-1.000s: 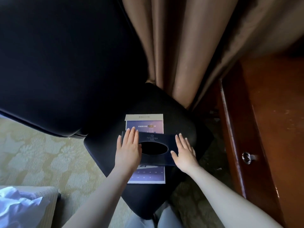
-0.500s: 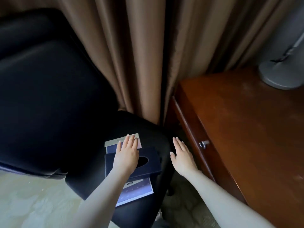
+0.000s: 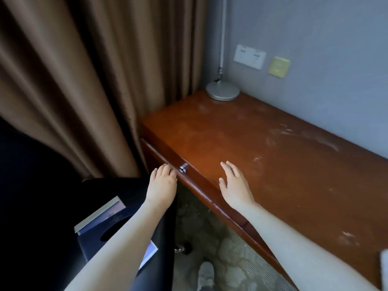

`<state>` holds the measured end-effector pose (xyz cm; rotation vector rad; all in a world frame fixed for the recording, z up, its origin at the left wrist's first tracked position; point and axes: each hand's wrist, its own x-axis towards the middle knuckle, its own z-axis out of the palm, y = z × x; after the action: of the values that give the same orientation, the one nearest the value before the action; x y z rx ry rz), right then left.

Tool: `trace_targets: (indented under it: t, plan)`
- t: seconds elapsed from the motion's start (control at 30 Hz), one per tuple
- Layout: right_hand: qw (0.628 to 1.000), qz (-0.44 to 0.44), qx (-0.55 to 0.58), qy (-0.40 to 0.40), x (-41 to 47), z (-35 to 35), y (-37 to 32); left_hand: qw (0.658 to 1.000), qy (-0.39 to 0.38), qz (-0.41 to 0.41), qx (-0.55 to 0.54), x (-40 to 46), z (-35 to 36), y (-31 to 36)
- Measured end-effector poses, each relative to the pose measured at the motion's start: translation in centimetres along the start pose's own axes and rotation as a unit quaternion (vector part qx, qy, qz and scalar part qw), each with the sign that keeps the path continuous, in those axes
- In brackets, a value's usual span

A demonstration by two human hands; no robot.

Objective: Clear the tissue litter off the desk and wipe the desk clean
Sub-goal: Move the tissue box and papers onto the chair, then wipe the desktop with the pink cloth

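The reddish-brown wooden desk (image 3: 262,156) runs along the grey wall, its top streaked with pale smears. My right hand (image 3: 235,185) hovers flat and empty over the desk's front edge, fingers straight. My left hand (image 3: 161,183) hangs empty in front of the drawer, fingertips close to the small metal knob (image 3: 183,168). A dark blue tissue box (image 3: 100,238) lies on the black chair seat (image 3: 42,227) at lower left, on top of a printed leaflet (image 3: 150,254), partly hidden by my left forearm. No tissue litter shows on the desk.
A lamp with a round grey base (image 3: 222,92) stands at the desk's far left corner. Brown curtains (image 3: 84,80) hang behind the chair. Wall sockets (image 3: 249,56) sit above the desk. A white object (image 3: 384,263) shows at the right edge. My shoe (image 3: 205,274) is on patterned carpet.
Both hands have left the tissue box on the chair and moved up and right toward the desk. The view has swung right, bringing the desk top and lamp into sight.
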<state>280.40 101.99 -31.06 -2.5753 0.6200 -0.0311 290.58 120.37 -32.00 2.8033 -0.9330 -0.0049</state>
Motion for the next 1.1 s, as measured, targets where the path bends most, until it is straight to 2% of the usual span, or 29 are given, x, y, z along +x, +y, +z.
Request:
trace_targets:
  t: [0.33,0.73,0.83,0.93,1.1]
  plan:
    - [0.988,0.131,-0.001,0.079,-7.9,-5.6,11.7,0.984,-0.048,0.165,0.035,-0.9,1.4,16.0]
    - [0.979,0.177,-0.020,0.100,-17.3,-11.1,29.5,0.939,-0.167,0.294,-0.068,-7.8,7.3,39.0]
    - [0.972,0.210,-0.030,0.097,-20.1,-12.6,33.4,0.929,-0.198,0.304,-0.070,-9.0,8.0,43.4]
    - [0.961,0.254,-0.023,0.104,-23.7,-14.1,37.0,0.916,-0.266,0.287,-0.093,-9.8,8.6,46.7]
    - [0.940,0.323,0.025,0.112,-30.9,-14.4,42.2,0.899,-0.370,0.173,-0.158,-10.9,10.0,50.7]
